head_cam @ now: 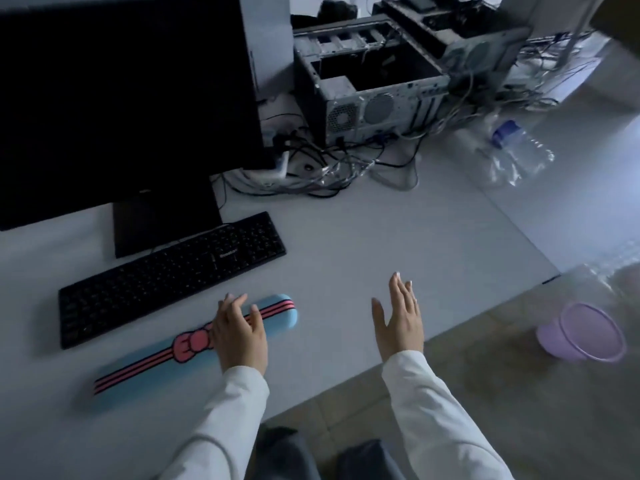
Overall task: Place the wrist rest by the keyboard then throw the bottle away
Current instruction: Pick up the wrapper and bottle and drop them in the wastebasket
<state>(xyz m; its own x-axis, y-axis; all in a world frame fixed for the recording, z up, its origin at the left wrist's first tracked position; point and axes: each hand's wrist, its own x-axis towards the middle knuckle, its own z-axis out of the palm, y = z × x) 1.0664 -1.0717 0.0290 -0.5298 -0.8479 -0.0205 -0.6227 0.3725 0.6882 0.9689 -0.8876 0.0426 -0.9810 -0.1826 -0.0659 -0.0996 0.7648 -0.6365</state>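
A blue wrist rest [145, 367] with pink stripes and a pink bow lies on the white desk, just in front of the black keyboard [166, 278] and parallel to it. My left hand [240, 332] lies flat over the rest's right half, fingers spread, not gripping. My right hand [400, 320] hovers open above the bare desk to the right, holding nothing. A clear plastic bottle [519, 152] with a blue cap lies on its side at the far right of the desk, well beyond both hands.
A black monitor [121, 98] stands behind the keyboard. An open computer case [374, 95] and tangled cables [339, 168] fill the back of the desk. A lilac bin [585, 337] sits on the floor right of the desk's edge [433, 337].
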